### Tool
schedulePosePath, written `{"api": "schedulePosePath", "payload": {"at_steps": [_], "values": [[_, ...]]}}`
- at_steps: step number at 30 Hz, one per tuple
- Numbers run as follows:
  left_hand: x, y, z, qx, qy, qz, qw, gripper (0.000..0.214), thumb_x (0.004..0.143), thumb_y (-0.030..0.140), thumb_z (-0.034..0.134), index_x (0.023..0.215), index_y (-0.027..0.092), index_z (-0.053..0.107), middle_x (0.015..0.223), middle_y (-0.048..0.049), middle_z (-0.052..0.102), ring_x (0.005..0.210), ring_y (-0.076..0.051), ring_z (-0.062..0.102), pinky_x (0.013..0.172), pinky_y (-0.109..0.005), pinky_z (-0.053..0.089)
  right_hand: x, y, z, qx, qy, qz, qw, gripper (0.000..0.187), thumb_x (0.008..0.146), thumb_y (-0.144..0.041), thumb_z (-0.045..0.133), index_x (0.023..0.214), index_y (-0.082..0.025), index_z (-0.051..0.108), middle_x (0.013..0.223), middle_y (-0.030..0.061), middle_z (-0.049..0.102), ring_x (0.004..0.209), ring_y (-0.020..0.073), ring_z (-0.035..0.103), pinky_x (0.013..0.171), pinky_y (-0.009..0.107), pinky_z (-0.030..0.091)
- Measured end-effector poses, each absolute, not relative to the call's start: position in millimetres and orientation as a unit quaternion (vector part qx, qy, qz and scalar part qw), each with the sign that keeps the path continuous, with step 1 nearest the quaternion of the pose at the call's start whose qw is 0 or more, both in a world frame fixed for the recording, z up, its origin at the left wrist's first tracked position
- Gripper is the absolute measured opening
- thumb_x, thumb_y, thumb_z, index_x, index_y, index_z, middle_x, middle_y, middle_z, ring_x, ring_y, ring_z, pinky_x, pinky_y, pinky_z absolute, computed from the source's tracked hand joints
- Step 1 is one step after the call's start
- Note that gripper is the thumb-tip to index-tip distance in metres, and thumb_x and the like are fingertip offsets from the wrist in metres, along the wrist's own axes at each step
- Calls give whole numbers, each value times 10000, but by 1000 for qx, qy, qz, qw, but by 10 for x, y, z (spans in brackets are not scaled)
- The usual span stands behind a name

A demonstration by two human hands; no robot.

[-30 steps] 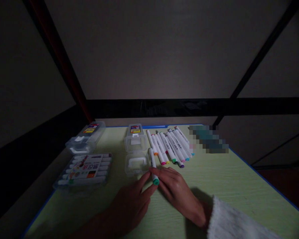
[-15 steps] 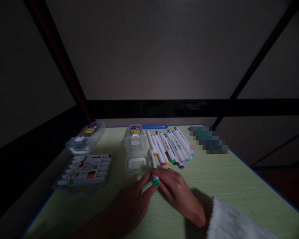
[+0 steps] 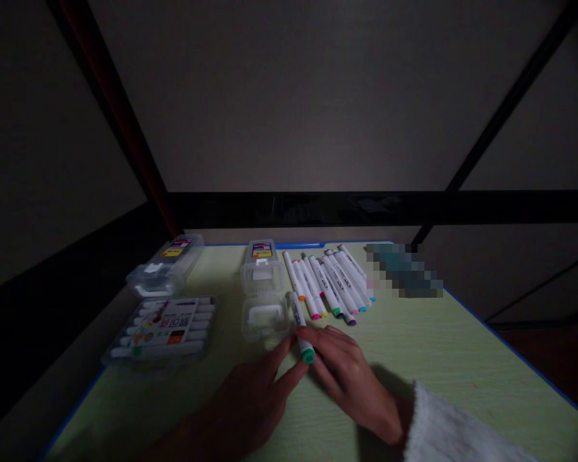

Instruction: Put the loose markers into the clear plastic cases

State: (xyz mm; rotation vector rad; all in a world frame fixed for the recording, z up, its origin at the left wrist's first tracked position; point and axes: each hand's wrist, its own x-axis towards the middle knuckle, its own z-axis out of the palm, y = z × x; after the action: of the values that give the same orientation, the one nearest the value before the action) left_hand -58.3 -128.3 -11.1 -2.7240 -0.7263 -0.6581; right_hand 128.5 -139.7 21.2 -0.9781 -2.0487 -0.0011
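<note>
A white marker with a green cap [image 3: 297, 314] is held between both hands, its green end pointing toward me. My left hand [image 3: 250, 391] has its thumb and fingertips at the marker's left side and green end. From the right, my right hand [image 3: 349, 369] pinches the barrel near the green end. Just left of the marker lies a small clear plastic lid [image 3: 264, 332], which looks joined to the clear box [image 3: 261, 279] behind it. Several white markers [image 3: 330, 282] with coloured ends lie in a loose row beyond my hands.
At the left, a clear case [image 3: 205, 343] full of markers lies on the light green table [image 3: 453, 366]. Behind it is another clear box [image 3: 161, 266] with a yellow label. A blurred-out greenish object [image 3: 402, 269] lies at the back right. The table edge is blue.
The marker's green end has moved slightly to the right and a little toward me, with both hands shifting along. Everything else on the table stays where it was.
</note>
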Motion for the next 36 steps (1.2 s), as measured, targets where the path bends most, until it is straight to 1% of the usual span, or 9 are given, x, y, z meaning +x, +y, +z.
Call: {"api": "schedulePosePath", "payload": {"at_steps": [6,9,13,16,21,26,30,33,36], "values": [[-601,-1282,-81,-940,-226,-224,119,445,794,64,334,1220,168,409,1183,-187,527,686,-142,616,549,-236,513,1281,-1443,257,-372,-815,-23,443,278,924,-245,322,1094,-158,524,792,58,690,667,154,641,673,295,512],[-616,-1287,-107,-945,-232,-201,117,472,803,78,351,1262,187,372,1208,-177,517,724,-155,623,556,-234,510,1282,-1457,274,-362,-816,-26,450,272,918,-228,332,1117,-167,507,800,53,688,660,151,634,669,291,505],[-634,-1300,-161,-947,-244,-188,97,491,838,130,384,1309,250,323,1254,-134,499,767,-146,623,590,-211,504,1289,-1462,285,-346,-822,-18,451,301,909,-208,339,1182,-193,463,822,44,686,671,158,626,662,299,497],[-648,-1308,-165,-946,-241,-198,84,454,858,174,394,1300,264,342,1247,-116,509,812,-147,621,597,-192,502,1292,-1465,288,-332,-825,-13,456,329,904,-201,340,1217,-196,438,799,40,683,660,160,621,643,297,494],[-649,-1313,-115,-950,-227,-197,89,411,863,178,386,1266,255,378,1253,-128,495,883,-166,610,633,-216,516,1291,-1471,299,-326,-826,-20,460,324,911,-225,327,1210,-189,446,735,41,669,631,162,615,634,300,497],[-647,-1309,-125,-950,-218,-201,100,398,864,158,373,1251,248,383,1228,-132,509,849,-159,615,640,-233,521,1288,-1474,308,-317,-827,-8,463,330,915,-224,318,1221,-188,436,740,45,664,636,162,613,608,303,505],[-656,-1303,-165,-948,-233,-200,86,423,863,178,391,1276,259,351,1226,-119,518,813,-143,618,631,-210,519,1291,-1477,292,-319,-826,-17,465,323,916,-231,329,1218,-189,435,781,51,678,663,161,623,646,308,516],[-653,-1303,-174,-947,-237,-202,82,436,856,169,393,1277,269,345,1237,-115,509,785,-141,623,614,-219,524,1291,-1478,287,-326,-825,-21,462,324,920,-243,322,1222,-198,431,805,50,685,677,159,631,676,308,518],[-647,-1310,-172,-944,-242,-210,77,429,854,169,388,1268,281,361,1236,-107,512,803,-144,624,624,-218,527,1289,-1473,297,-325,-826,-18,460,330,921,-246,313,1232,-207,416,813,44,684,668,160,630,654,303,517]]}}
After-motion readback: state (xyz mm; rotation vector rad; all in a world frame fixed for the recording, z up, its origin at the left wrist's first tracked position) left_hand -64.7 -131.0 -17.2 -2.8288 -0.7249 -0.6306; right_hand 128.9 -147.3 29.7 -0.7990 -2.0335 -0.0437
